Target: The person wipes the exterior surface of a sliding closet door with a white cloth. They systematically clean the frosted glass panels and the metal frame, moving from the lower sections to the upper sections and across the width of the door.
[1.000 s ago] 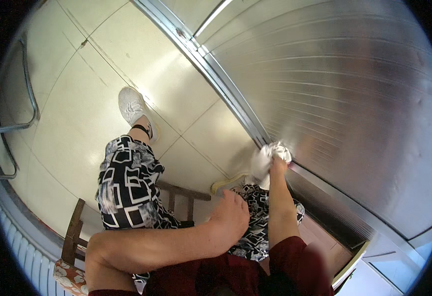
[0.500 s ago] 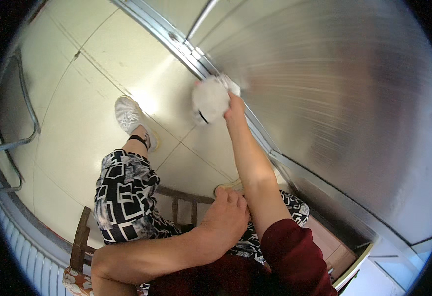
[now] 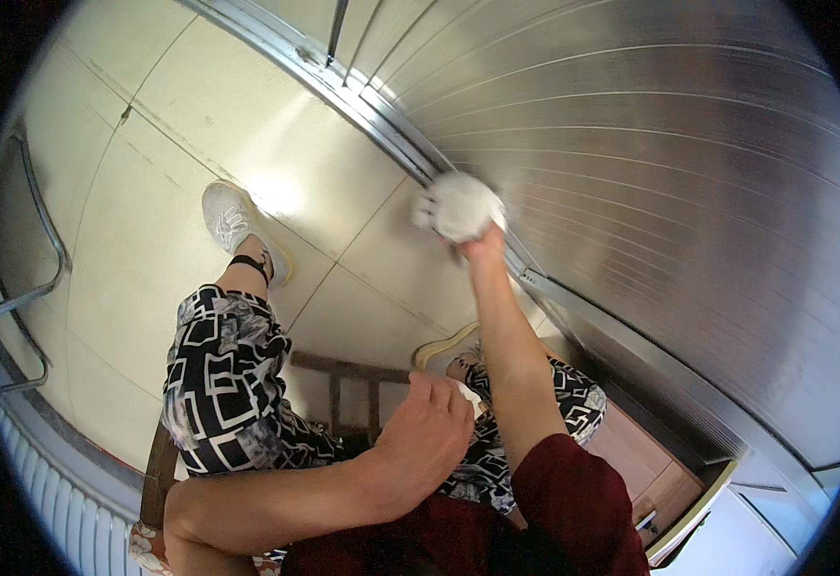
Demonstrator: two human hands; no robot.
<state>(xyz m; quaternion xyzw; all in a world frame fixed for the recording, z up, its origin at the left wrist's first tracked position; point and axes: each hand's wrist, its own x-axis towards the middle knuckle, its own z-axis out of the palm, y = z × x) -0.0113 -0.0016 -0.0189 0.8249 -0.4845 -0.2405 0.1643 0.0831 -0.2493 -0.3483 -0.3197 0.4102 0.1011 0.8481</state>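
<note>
My right hand [image 3: 482,247] stretches forward, closed on the edge of a round, white, fluffy thing [image 3: 465,206]. Motion smears it, and its exact kind does not show. It is in front of the metal track at the foot of a ribbed panel. Nearer to me, my left hand [image 3: 426,422] lies over my right thigh beside the right forearm, fingers bent and close together. A small white bit [image 3: 471,396] pokes out at its fingertips; most of it is hidden.
The ribbed, shiny panel [image 3: 650,192] rises along the right, above its metal track [image 3: 381,120]. A wooden stool frame [image 3: 343,370] shows between my legs. Tubular metal legs [image 3: 50,211] stand at the far left. An open drawer [image 3: 664,490] is at the lower right.
My right hand has moved the white fluffy thing to the right and a little nearer, and it has turned. The white bit at my left fingertips has come into sight.
</note>
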